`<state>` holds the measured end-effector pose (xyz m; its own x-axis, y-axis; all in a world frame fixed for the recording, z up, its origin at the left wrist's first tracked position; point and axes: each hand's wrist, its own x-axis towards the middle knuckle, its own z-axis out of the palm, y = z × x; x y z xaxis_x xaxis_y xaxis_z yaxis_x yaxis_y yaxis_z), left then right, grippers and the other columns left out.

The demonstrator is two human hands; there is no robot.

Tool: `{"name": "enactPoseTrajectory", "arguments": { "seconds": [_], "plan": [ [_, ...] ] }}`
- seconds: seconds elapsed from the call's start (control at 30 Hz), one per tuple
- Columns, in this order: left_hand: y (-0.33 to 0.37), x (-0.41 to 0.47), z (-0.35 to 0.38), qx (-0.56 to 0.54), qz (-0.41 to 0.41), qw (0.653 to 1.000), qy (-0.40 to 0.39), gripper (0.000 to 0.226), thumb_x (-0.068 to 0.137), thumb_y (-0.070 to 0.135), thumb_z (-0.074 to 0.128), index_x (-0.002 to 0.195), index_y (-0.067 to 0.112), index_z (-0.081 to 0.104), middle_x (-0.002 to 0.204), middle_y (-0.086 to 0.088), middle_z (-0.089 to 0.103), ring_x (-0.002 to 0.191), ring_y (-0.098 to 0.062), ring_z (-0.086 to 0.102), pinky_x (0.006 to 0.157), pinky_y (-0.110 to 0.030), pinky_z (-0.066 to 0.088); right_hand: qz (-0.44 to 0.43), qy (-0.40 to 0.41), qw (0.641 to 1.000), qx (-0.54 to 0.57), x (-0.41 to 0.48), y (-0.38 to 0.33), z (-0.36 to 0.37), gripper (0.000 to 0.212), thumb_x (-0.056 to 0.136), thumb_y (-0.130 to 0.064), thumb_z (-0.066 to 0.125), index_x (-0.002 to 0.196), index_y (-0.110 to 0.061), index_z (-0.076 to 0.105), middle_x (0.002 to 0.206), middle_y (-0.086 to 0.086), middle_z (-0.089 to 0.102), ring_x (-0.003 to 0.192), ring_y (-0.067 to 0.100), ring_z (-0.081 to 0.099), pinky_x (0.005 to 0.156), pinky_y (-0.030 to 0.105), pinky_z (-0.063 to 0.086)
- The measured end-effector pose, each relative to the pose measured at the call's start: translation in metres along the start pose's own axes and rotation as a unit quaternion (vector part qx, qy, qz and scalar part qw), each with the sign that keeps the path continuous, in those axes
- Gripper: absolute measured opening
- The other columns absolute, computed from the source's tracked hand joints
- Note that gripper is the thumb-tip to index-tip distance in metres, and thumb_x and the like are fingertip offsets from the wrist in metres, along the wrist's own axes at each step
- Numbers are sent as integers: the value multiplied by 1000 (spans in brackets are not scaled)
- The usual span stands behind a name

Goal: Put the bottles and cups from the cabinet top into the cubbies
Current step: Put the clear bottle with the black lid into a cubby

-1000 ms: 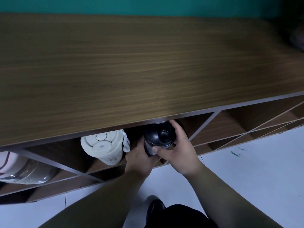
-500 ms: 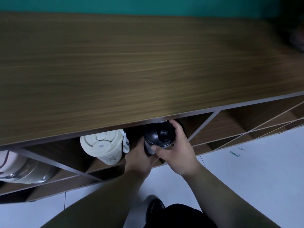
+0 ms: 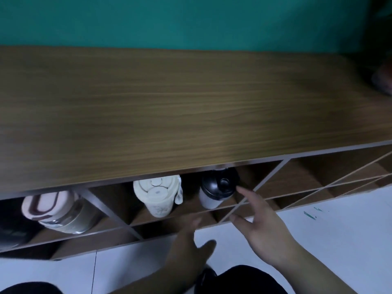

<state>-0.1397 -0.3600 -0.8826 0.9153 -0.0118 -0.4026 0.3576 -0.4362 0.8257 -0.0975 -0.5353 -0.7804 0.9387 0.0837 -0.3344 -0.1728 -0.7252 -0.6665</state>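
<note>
A white cup with a black lid stands in a top-row cubby of the wooden cabinet, right of a cream cup with a cream lid in the same cubby. A glass jar with a pink lid lies in the cubby to the left. My right hand hovers open just in front of the black-lidded cup, fingertips close to it but apart from it. My left hand is open and blurred, lower down in front of the cubby edge. Neither hand holds anything.
The long cabinet top is bare wood below a teal wall. A dark object sits at its far right edge. Diagonal dividers form further cubbies on the right. White floor tiles lie below, and my dark shoe shows.
Both hands have let go of the black-lidded cup and drawn back from the cubby. The cup now stands by itself. The view has tilted, showing more wall and the left cubby.
</note>
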Motion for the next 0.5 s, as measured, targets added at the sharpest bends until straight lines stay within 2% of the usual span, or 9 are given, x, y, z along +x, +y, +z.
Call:
{"name": "enactPoseTrajectory", "arguments": {
  "seconds": [0.07,0.1,0.17,0.23,0.3,0.37,0.4,0.47,0.5],
  "plan": [
    [-12,-18,-22,47,7,999,-16,56,87,43,73,138,31,53,133,20,49,131,-3,49,99,-12,33,9,-43,999,-22,-19,-29,-11,59,96,-38,63,149,-44,39,141,-18,44,108,-3,53,85,15,36],
    [-14,-23,-35,51,12,998,-18,57,86,44,72,137,31,53,131,19,50,129,-4,51,97,-12,34,0,-54,998,-41,-26,-45,-14,58,96,-41,61,149,-43,39,141,-17,45,110,-2,53,85,17,36],
    [-16,-32,-61,38,-5,999,-8,58,82,39,76,135,29,54,129,14,54,124,-5,54,99,-16,38,-29,-71,993,-91,-36,-78,-8,61,95,-45,59,152,-39,37,153,-15,42,132,8,49,95,23,35],
    [-22,-34,-84,9,-19,999,36,67,70,43,79,131,27,58,127,10,61,122,-9,59,103,-26,45,-62,-81,984,-144,-44,-102,11,70,93,-49,58,155,-34,29,160,-9,37,142,15,43,105,29,37],
    [-31,-34,-98,-3,-26,997,76,74,66,49,82,132,30,56,128,9,64,121,-10,60,105,-34,48,-81,-70,981,-163,-49,-117,37,82,89,-50,60,157,-30,18,159,-6,39,143,17,42,99,28,39],
    [-36,-31,-105,-21,-40,994,98,93,63,60,82,142,31,44,140,6,58,129,-15,56,110,-42,47,-78,-33,989,-121,-46,-123,60,94,85,-52,66,158,-29,11,159,-7,37,143,16,41,93,24,36],
    [-37,-29,-107,-43,-46,993,100,105,62,63,82,150,29,36,147,4,52,134,-19,53,112,-44,45,-79,-11,992,-93,-41,-123,68,101,82,-52,70,159,-28,9,160,-7,34,145,16,39,96,24,37],
    [-31,-23,-110,-76,-32,993,87,119,64,62,82,159,26,20,157,3,40,142,-19,45,118,-43,40,-81,19,995,-49,-25,-118,79,110,74,-50,78,159,-29,12,159,-7,33,146,15,37,105,27,39],
    [-26,-21,-112,-75,-14,994,77,120,67,59,82,161,27,15,158,7,37,144,-15,42,119,-38,37,-76,28,996,-29,-18,-116,83,108,70,-49,80,156,-31,19,154,-8,37,143,15,39,104,29,40]
  ]
}}
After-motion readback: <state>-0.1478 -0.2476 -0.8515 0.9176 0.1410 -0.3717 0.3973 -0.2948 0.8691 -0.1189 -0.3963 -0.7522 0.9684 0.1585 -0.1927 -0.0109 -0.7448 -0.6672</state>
